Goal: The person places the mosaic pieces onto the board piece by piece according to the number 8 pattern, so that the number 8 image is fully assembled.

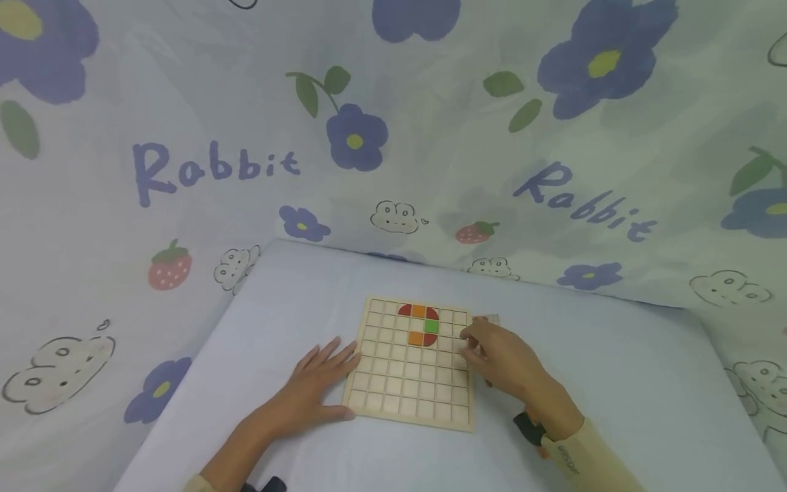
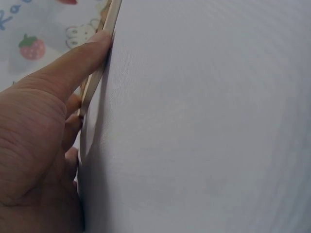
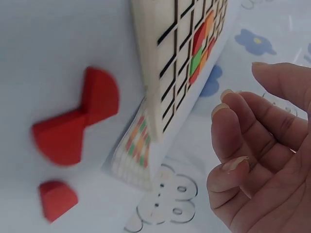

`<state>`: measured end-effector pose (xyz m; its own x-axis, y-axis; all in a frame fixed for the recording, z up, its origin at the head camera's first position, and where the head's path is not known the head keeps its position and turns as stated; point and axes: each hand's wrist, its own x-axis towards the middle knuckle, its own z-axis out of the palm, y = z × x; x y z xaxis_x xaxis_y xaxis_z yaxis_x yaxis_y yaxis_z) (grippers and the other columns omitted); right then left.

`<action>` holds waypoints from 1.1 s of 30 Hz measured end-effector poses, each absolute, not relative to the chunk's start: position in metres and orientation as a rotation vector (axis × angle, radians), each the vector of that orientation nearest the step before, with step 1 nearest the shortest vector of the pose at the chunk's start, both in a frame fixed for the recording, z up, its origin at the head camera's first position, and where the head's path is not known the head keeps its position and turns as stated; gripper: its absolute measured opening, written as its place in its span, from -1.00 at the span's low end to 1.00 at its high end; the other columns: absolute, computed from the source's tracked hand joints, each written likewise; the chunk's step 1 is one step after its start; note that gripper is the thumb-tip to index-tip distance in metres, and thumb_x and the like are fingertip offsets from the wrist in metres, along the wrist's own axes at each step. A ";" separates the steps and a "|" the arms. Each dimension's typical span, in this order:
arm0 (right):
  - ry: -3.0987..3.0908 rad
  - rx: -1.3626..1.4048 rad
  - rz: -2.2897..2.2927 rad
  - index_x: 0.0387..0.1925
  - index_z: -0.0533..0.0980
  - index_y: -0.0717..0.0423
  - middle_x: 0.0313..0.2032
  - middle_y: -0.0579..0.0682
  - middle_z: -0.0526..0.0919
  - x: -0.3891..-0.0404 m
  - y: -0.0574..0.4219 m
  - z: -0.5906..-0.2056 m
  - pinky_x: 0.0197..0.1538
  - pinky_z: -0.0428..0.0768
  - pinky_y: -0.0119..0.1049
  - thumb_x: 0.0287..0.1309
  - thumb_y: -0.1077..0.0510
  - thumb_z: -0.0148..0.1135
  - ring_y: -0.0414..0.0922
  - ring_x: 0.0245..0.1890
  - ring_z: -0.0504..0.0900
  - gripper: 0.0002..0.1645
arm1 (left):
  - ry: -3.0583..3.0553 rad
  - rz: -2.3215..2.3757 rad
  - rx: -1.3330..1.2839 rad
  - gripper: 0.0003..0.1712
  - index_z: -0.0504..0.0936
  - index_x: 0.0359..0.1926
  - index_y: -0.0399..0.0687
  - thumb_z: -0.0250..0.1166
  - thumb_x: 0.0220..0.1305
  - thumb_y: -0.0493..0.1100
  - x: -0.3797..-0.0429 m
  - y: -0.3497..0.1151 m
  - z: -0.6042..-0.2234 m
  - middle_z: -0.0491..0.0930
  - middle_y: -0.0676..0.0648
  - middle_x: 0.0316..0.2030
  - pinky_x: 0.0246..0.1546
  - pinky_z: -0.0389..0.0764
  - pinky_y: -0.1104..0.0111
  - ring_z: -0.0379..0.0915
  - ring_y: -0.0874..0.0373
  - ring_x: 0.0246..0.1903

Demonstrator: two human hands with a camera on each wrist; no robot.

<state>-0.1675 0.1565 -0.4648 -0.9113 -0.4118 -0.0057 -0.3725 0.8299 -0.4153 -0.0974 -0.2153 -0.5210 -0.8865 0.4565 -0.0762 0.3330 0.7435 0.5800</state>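
Nearest, at the foot of the head view, pale sleeves, with a dark device at the right wrist. Farther in, the left hand, fingers spread and fairly straight, touching the left rim of the board, thumb at the near corner. Opposite, at the right rim, the right hand, fingers loosely bent, a gap between the fingertips, nothing visible in it.

Between the hands, flat on the white table, the board itself, gridded into pale cells. Just beside its right edge, in the right wrist view, loose red pieces: two seemingly touching, one slightly apart, all blurred.

Toward the board's far side, a green tile; nearer, an orange tile beside a red quarter-round; in the farthest row, red, orange, red. Past the right hand, partly hidden, a card with a coloured grid. Farthest, a backdrop of blue flowers, strawberries and "Rabbit" lettering.
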 end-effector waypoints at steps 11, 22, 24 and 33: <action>2.914 -0.597 -0.568 0.00 0.69 0.10 -0.31 -0.26 0.59 -0.143 0.192 -0.478 -0.29 0.61 -0.33 0.24 0.15 0.50 -0.32 -0.39 0.49 -0.69 | 2.733 0.852 0.632 0.14 0.21 0.63 0.07 0.49 0.15 0.31 -0.098 -0.215 -0.522 0.00 0.09 0.64 0.58 -0.31 -0.12 -0.31 -0.10 0.64; 3.005 -0.478 -0.413 -0.15 0.69 0.10 -0.34 -0.16 0.55 -0.133 0.197 -0.490 -0.21 0.66 -0.21 0.15 0.05 0.57 -0.21 -0.34 0.49 -0.70 | 2.736 0.834 0.623 0.15 0.21 0.63 0.08 0.49 0.14 0.32 -0.097 -0.215 -0.522 -0.01 0.09 0.64 0.59 -0.32 -0.11 -0.31 -0.10 0.64; 2.983 -0.431 -0.418 -0.19 0.68 0.10 -0.38 -0.16 0.52 -0.134 0.196 -0.491 -0.25 0.62 -0.23 0.17 0.06 0.54 -0.20 -0.37 0.46 -0.74 | 2.736 0.836 0.628 0.15 0.21 0.63 0.08 0.49 0.14 0.32 -0.097 -0.215 -0.522 -0.01 0.09 0.65 0.58 -0.32 -0.12 -0.31 -0.10 0.64; 2.854 -0.217 -0.605 -0.31 0.66 0.08 -0.48 -0.13 0.49 -0.139 0.198 -0.493 -0.43 0.48 -0.28 0.22 0.09 0.48 -0.18 -0.49 0.44 -0.84 | 2.742 0.820 0.629 0.16 0.21 0.63 0.09 0.49 0.13 0.33 -0.098 -0.216 -0.523 -0.01 0.10 0.65 0.59 -0.32 -0.11 -0.31 -0.09 0.64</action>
